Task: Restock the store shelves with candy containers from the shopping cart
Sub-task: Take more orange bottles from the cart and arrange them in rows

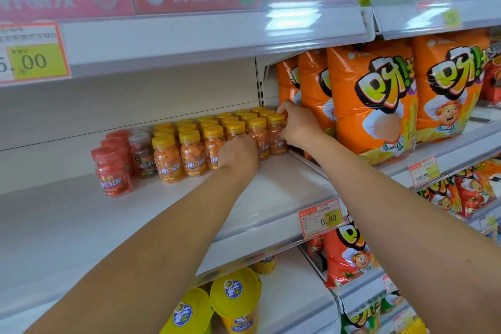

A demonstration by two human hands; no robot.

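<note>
Smooth white shelf, round yellow-capped plastic bottles

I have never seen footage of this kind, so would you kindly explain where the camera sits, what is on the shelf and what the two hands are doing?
There is no machine here. A person wears one wide-angle camera on the head, looking forward and down, so both bare arms reach in from the bottom of the single picture. On the white shelf stand rows of yellow-lidded bottles of orange candy, with a few red-lidded bottles at their left end. The right hand grips the rightmost front bottle by its lid and side. The left hand seems to close around another front bottle, though its fingers are mostly hidden. Orange snack bags stand on the neighbouring shelf to the right, and yellow tubs sit on the shelf below.
</note>
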